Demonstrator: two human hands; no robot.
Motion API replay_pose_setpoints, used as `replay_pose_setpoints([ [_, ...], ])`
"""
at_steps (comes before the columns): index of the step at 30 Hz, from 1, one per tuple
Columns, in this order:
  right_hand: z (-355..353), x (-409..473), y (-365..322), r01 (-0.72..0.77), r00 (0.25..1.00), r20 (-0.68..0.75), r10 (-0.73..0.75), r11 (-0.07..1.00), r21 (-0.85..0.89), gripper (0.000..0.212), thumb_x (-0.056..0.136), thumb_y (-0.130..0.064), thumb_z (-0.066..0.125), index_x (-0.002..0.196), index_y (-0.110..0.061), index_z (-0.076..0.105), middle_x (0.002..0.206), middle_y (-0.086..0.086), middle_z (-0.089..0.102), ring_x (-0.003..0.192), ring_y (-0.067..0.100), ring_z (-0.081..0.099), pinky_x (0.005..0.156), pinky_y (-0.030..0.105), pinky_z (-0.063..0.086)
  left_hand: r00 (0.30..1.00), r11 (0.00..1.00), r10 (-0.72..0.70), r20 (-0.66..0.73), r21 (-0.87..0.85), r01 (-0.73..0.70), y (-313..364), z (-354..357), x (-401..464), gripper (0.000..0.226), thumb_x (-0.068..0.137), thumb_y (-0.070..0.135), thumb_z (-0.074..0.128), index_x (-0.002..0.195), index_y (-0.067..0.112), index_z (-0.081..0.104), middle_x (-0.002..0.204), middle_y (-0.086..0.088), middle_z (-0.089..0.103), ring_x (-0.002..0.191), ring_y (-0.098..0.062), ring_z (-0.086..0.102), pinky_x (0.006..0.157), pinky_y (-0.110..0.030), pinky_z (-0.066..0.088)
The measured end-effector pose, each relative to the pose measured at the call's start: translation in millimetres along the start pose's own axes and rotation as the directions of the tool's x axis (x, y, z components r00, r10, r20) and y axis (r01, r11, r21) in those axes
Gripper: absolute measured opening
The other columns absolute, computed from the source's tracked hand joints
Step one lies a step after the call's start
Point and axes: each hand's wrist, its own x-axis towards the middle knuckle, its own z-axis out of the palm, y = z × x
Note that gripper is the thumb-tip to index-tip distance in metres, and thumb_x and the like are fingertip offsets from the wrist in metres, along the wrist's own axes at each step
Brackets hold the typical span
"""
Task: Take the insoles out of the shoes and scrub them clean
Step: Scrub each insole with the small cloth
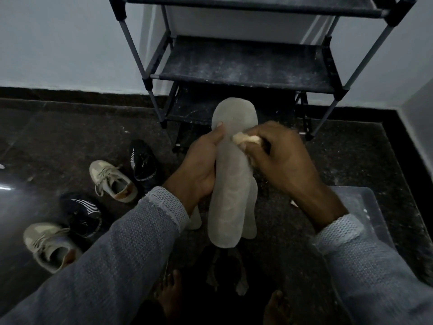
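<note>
Head cam: left hand point(199, 170) grips insole point(230, 184), right hand point(283, 160) pinches cloth point(246, 138) w/ plastic bin point(365, 214) nearby.

text: none readable | black shoe point(143, 164) heel band: lettering too blurred

Domestic interior, most likely a home entryway or room corner used for footwear storage. Evidence: a tiered shoe rack point(246, 59) with dusty dark fabric shelves stands against a plain pale wall point(58, 38) at 12 o'clock, above a dark polished stone floor point(70, 137) with matching skirting. Two pairs of shoes, beige sneakers point(112, 182) and black sneakers point(143, 163), lie loose at 9 o'clock.
</note>
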Motion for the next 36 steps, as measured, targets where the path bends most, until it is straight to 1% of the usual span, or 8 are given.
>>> replay_pose_setpoints([
  [3,4.5,-0.8,-6.5,0.076,0.982,0.171,-0.079,0.997,0.027,0.013,0.09,-0.022,0.067,0.099,-0.015,0.072,0.089,-0.006,0.065,0.078,0.001,0.055,0.068,0.007,0.04,1.0,1.0,-0.003,-0.008,-0.002,0.003,1.6,-3.4,-0.4,0.044,0.101,0.038,0.038,0.113,0.001,0.06,0.085,-0.014,0.07,0.063,-0.022,0.07,0.056,-0.031,0.059],
  [9,-3.7,4.0,6.8,-0.069,0.976,-0.209,0.058,0.996,-0.047,0.014,0.091,-0.026,0.064,0.085,-0.014,0.069,0.083,0.0,0.066,0.078,0.012,0.059,0.071,0.029,0.048,0.999,0.998,0.025,-0.037,0.062,-0.023,-2.5,2.8,-1.6,0.034,0.101,0.033,0.042,0.103,0.005,0.061,0.081,-0.011,0.072,0.065,-0.02,0.071,0.059,-0.031,0.06],
  [14,2.0,-2.7,-10.4,0.031,0.974,0.222,-0.041,0.998,0.047,0.012,0.088,-0.021,0.067,0.097,-0.014,0.072,0.092,-0.002,0.066,0.081,0.008,0.06,0.071,0.023,0.049,0.999,0.999,-0.013,-0.051,0.031,0.015,3.4,-0.5,-1.6,0.048,0.101,0.039,0.038,0.124,0.001,0.056,0.099,-0.016,0.068,0.074,-0.025,0.068,0.06,-0.032,0.059],
  [20,-1.3,0.4,3.4,-0.103,0.983,-0.15,0.107,0.994,0.029,0.016,0.091,-0.027,0.064,0.087,-0.013,0.07,0.081,-0.003,0.065,0.076,0.012,0.059,0.069,0.029,0.049,0.998,0.999,0.008,-0.063,0.033,-0.005,2.4,2.5,-2.4,0.047,0.101,0.037,0.041,0.13,0.001,0.052,0.108,-0.017,0.067,0.08,-0.026,0.068,0.065,-0.035,0.059],
  [26,-1.6,0.7,-2.0,-0.243,0.959,-0.078,0.274,0.929,0.278,0.015,0.091,-0.023,0.065,0.09,-0.008,0.068,0.073,-0.002,0.065,0.064,0.007,0.06,0.059,0.019,0.049,0.998,0.999,0.039,-0.052,0.021,-0.038,5.4,-0.7,0.4,0.043,0.1,0.038,0.041,0.121,0.003,0.057,0.103,-0.015,0.069,0.08,-0.025,0.069,0.067,-0.036,0.06],
  [31,-4.9,-1.3,-2.4,-0.358,0.925,0.022,0.379,0.852,0.381,0.012,0.089,-0.015,0.067,0.096,-0.005,0.069,0.084,0.004,0.07,0.068,0.008,0.064,0.059,0.02,0.055,0.995,0.993,0.093,-0.028,0.073,-0.091,5.7,-4.4,3.2,0.037,0.099,0.04,0.042,0.102,0.008,0.062,0.093,-0.013,0.07,0.076,-0.023,0.07,0.067,-0.035,0.059],
  [33,-4.5,-0.2,-3.6,-0.347,0.918,-0.032,0.395,0.84,0.417,0.008,0.088,-0.012,0.068,0.093,-0.007,0.069,0.081,-0.002,0.068,0.064,-0.003,0.061,0.058,0.011,0.05,0.993,0.991,0.117,-0.001,0.07,-0.116,5.1,-3.4,2.5,0.039,0.099,0.041,0.041,0.103,0.009,0.063,0.094,-0.012,0.071,0.079,-0.023,0.07,0.07,-0.035,0.059],
  [36,-6.2,4.1,-2.6,-0.309,0.885,-0.179,0.43,0.83,0.464,0.005,0.087,-0.014,0.069,0.092,-0.011,0.069,0.08,-0.001,0.068,0.066,0.0,0.06,0.06,0.013,0.05,0.987,0.989,0.141,0.071,0.041,-0.144,2.2,-1.1,2.2,0.04,0.101,0.039,0.037,0.104,0.01,0.064,0.085,-0.008,0.074,0.073,-0.019,0.071,0.067,-0.031,0.059],
])
